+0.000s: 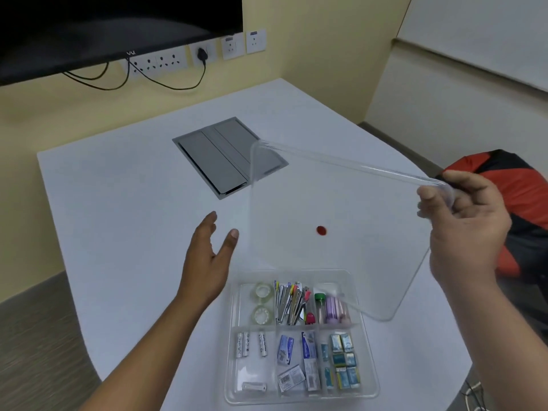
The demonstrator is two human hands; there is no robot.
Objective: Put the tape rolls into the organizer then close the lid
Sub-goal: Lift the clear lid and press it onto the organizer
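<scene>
A clear plastic organizer (229, 366) sits on the white table near its front edge. Two clear tape rolls (262, 293) (262, 315) lie in its back-left compartment. My right hand (465, 229) grips the right corner of the clear lid (326, 197), which hangs tilted in the air above the back of the organizer. A red dot (321, 230) shows on or through the lid. My left hand (207, 259) hovers with fingers apart to the left of the lid, holding nothing.
Other compartments hold batteries (250, 345), clips (292, 304), tubes (330, 308) and small packets (342, 360). A grey cable hatch (219, 155) is set into the table (118, 218) further back. A red and black bag (522, 185) sits at the right. Sockets and cables line the wall.
</scene>
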